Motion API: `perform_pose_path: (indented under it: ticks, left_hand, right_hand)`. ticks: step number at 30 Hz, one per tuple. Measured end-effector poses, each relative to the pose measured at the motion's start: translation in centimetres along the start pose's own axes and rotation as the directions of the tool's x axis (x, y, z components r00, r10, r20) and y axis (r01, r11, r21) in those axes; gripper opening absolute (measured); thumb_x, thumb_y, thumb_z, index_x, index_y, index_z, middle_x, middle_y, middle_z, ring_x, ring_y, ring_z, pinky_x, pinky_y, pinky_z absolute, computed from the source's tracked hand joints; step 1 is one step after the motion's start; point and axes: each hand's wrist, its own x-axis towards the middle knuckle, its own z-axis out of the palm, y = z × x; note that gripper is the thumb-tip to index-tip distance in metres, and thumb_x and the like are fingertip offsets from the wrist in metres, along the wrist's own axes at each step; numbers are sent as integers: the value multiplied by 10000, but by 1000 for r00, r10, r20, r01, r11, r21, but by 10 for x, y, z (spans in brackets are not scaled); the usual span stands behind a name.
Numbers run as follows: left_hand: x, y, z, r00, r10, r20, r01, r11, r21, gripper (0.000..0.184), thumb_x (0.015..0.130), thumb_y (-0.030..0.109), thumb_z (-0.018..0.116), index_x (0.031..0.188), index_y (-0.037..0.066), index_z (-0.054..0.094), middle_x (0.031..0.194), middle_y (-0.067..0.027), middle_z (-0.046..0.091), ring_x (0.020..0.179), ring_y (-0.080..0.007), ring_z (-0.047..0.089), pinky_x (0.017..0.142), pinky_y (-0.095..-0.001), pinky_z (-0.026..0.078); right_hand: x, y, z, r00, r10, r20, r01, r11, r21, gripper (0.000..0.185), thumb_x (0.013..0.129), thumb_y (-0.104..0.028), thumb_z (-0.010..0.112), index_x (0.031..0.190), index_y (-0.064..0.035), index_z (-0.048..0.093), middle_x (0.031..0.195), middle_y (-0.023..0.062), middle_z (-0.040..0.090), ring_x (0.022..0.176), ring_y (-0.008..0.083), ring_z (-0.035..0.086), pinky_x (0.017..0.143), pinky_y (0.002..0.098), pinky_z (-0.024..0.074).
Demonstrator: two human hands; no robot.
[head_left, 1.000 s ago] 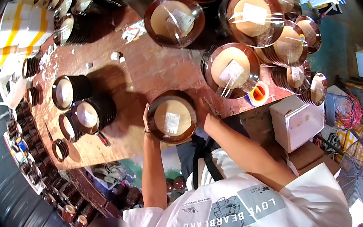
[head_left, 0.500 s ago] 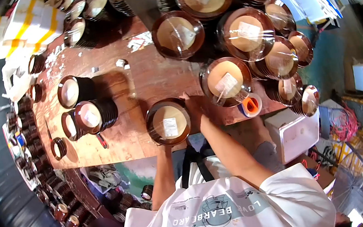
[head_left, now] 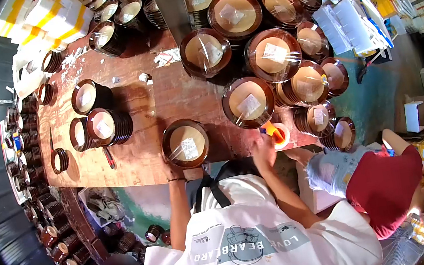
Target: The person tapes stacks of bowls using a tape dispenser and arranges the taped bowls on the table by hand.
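Note:
A stack of round brown-rimmed dishes stands near the table's front edge, with a white printed label and a clear strip on the top dish's tan centre. My left hand grips the lower left side of this stack, fingers partly hidden by the rim. Farther right, my right hand is closed at the orange handle of a tape dispenser, which bears a pale roll. Just beyond the dispenser stands a wrapped, labelled dish stack.
Several film-wrapped dish stacks crowd the right and back. Shorter stacks stand left, near a red-and-black cutter. A metal post rises at the back. Another person in a red shirt bends at the right.
My right hand has left the dish stack and moved right to the tape dispenser. My left hand stays at the stack. The view has shifted, and a person in red has appeared at right.

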Motion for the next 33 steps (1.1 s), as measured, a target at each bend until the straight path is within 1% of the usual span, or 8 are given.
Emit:
perform_pose_path:
  ticks: [3, 7, 10, 15, 17, 22, 27, 33]
  left_hand:
    - [-39, 54, 46, 948, 97, 305, -91, 995, -32, 535, 1063, 412, 444, 1423, 22, 510, 1412, -123, 574, 1298, -262, 531, 1106, -415, 418]
    - [-17, 59, 45, 975, -155, 162, 107, 957, 270, 350, 972, 315, 649, 1242, 92, 655, 948, 7, 683, 767, -107, 626, 676, -256, 514]
    - [27, 72, 35, 958, -84, 274, -121, 747, 654, 386, 969, 244, 666, 1282, 18, 651, 1111, -54, 710, 1008, -130, 626, 882, -276, 497]
    - [34, 97, 64, 851, -154, 502, -374, 493, 785, 439, 999, 331, 625, 1325, 37, 625, 1164, -105, 729, 1049, -166, 667, 884, -314, 513]
    - [10, 108, 77, 866, -39, 499, -481, 208, 852, 441, 1002, 356, 599, 1330, 62, 623, 1153, -175, 726, 1072, -279, 695, 887, -358, 526]
    - [7, 67, 37, 910, 272, 312, -401, 389, 830, 413, 996, 298, 587, 1297, 18, 625, 1153, -217, 710, 1079, -351, 680, 921, -395, 514]
    - [3, 34, 24, 945, 282, 167, -307, 584, 751, 448, 983, 272, 610, 1304, -35, 555, 1169, -229, 666, 1072, -354, 646, 930, -404, 499]
    - [0, 31, 17, 934, 256, 250, -352, 531, 771, 442, 972, 298, 609, 1302, 17, 526, 1155, -247, 653, 1062, -400, 636, 900, -445, 499]
  right_hand:
    - [0, 39, -26, 999, 29, -29, -36, 962, -269, 598, 832, -309, 760, 1291, -21, 507, 1320, 204, 562, 1200, 411, 525, 1019, 508, 416]
    - [20, 60, -12, 989, -120, 87, 147, 882, -447, 664, 826, -390, 771, 1301, -10, 502, 1263, 204, 596, 1153, 382, 552, 1020, 492, 397]
    - [36, 73, 7, 997, -54, 58, 71, 933, -354, 534, 783, -289, 806, 1155, 25, 586, 1252, 202, 628, 1202, 366, 527, 1056, 479, 366]
    - [26, 79, -3, 997, -82, 6, 81, 966, -247, 446, 786, -252, 801, 1092, 16, 618, 1224, 198, 648, 1171, 393, 569, 1036, 486, 410]
    - [14, 79, -15, 934, -330, -140, 284, 920, -271, 433, 846, -265, 738, 1142, 17, 596, 1071, 231, 684, 1008, 404, 641, 919, 491, 474]
    - [-52, 66, -54, 993, 78, 93, -95, 977, 190, 408, 891, -365, 743, 997, 25, 681, 850, 217, 703, 758, 342, 691, 689, 443, 519]
    - [-103, -40, -98, 927, 282, 248, -371, 592, 716, 298, 989, -220, 659, 1104, 55, 663, 867, 106, 724, 729, 182, 677, 651, 324, 528]
    - [-79, -82, -128, 931, -116, 347, -155, 735, 660, 440, 914, -203, 707, 1240, 74, 603, 1014, 100, 686, 922, 161, 626, 822, 319, 502]
